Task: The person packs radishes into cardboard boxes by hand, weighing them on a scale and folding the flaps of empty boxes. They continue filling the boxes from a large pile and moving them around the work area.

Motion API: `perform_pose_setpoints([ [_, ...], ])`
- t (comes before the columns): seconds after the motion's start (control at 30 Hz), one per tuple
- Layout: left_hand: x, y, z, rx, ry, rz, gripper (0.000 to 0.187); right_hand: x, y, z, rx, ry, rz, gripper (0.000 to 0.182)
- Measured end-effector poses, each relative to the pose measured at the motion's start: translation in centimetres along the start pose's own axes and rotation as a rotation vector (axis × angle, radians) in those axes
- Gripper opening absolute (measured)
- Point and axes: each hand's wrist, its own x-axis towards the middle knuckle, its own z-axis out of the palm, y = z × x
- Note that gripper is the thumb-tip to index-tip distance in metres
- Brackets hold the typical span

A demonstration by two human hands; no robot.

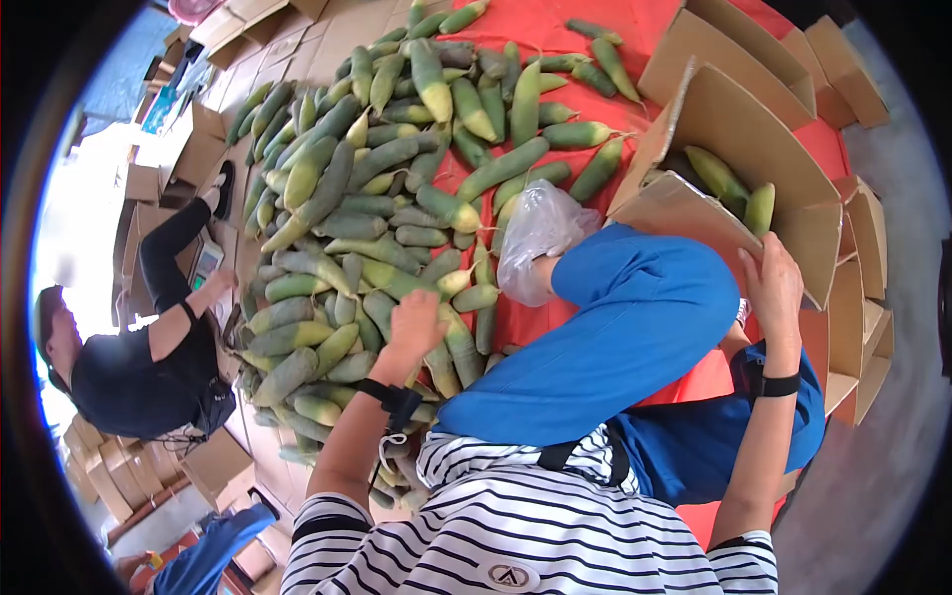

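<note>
A large pile of green radishes (pixel 337 188) lies on a red sheet. My left hand (pixel 417 322) rests on radishes at the pile's near right part, its fingers partly curled; whether it grips one is unclear. At the right, my right hand (pixel 773 283) is at the near edge of an open cardboard box (pixel 783 169), with its fingers against the cardboard. Inside that box are green radishes (pixel 716 177), one of them upright close to my right fingertips (pixel 760 209). Both wrists wear black bands.
My bent legs in blue trousers (pixel 635 327) lie between pile and box, with a plastic bag (pixel 545 233) over one foot. More open boxes (pixel 729 59) stand around the right side. A person in black (pixel 139 377) sits at the left; another person's blue clothing (pixel 218 555) shows lower left.
</note>
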Motion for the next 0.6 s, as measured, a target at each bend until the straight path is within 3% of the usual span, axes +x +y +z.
perform_pose_setpoints([
  [0.13,-1.7,-4.5,2.7,0.156,-0.048,-0.159,0.043,-0.1,0.5,0.4,-0.016,-0.029,-0.006,0.023],
  [0.23,-2.0,-5.6,4.9,0.144,-0.034,-0.146,0.043,0.1,0.3,0.1,0.005,-0.025,-0.008,0.022],
  [0.43,-2.7,-5.0,5.3,-0.173,0.036,-0.224,0.048,0.1,0.4,0.2,0.014,-0.049,0.006,0.021],
  [0.53,-1.8,-8.6,8.2,-0.545,0.433,-0.271,0.035,0.1,0.7,0.4,-0.016,-0.058,0.028,0.022],
  [0.6,-0.4,-13.4,10.6,-0.763,0.636,-0.499,0.035,0.0,0.5,0.3,-0.02,-0.056,0.027,0.022],
])
